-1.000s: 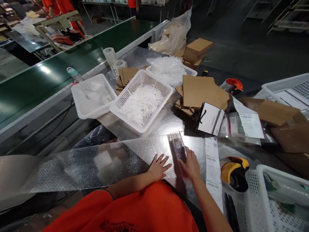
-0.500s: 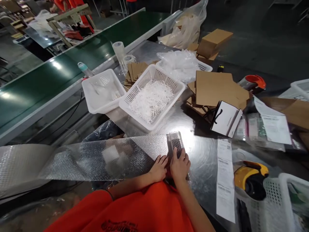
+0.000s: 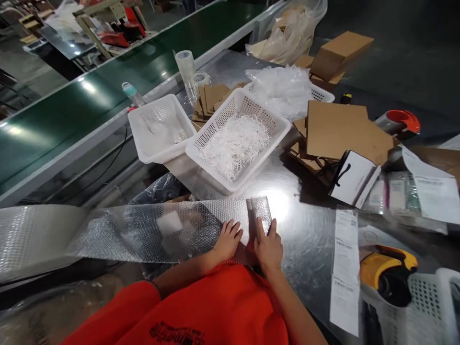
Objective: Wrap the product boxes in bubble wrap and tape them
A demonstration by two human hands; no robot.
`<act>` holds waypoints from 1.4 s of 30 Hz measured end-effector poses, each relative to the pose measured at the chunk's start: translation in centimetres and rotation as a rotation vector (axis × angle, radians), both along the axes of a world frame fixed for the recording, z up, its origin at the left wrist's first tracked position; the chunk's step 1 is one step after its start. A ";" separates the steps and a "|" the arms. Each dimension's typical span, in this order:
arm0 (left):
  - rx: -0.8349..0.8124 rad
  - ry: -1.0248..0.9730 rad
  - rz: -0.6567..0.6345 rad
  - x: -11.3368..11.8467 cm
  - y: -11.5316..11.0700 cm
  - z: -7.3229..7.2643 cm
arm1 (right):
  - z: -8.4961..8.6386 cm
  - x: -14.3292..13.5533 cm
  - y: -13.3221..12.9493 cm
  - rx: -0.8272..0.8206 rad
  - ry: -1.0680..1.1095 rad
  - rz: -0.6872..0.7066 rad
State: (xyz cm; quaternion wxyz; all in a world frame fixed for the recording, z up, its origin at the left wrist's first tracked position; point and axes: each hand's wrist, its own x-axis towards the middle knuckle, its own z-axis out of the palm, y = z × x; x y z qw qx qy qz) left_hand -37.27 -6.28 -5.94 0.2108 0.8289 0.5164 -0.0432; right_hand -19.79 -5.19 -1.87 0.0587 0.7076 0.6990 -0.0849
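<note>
A long strip of clear bubble wrap (image 3: pixel 143 235) stretches from a large roll at the left to the metal table in front of me. My left hand (image 3: pixel 227 241) lies on the strip with its fingers spread and pressing down. Close beside it, my right hand (image 3: pixel 269 248) holds the folded end of the wrap, its fingers on top and along the edge. A narrow dark band crosses the wrap by the right fingers; what lies inside the fold is hard to make out. Under the strip, a white square shape (image 3: pixel 169 223) shows through.
White baskets stand ahead, one with shredded paper filler (image 3: pixel 237 143). Flat cardboard (image 3: pixel 336 129), a white paper bag (image 3: pixel 354 177), a label strip (image 3: pixel 345 273) and a yellow-black tape dispenser (image 3: pixel 390 273) lie right. A green conveyor (image 3: pixel 108 91) runs along the left.
The view has shifted, so the table's things appear farther right. Both hands and the wrap's folded end have moved slightly left over the table. The left fingers have spread farther apart.
</note>
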 end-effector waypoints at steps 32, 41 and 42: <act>-0.091 0.091 -0.186 4.4 1.3 1.4 | -1.9 3.9 1.2 0.145 0.071 0.085; -0.130 0.000 -0.260 4.9 -0.3 0.7 | -1.3 9.8 -1.4 0.348 0.302 -0.086; -0.141 -0.020 -0.216 5.0 0.0 0.9 | -1.5 12.3 -3.1 0.411 0.290 -0.202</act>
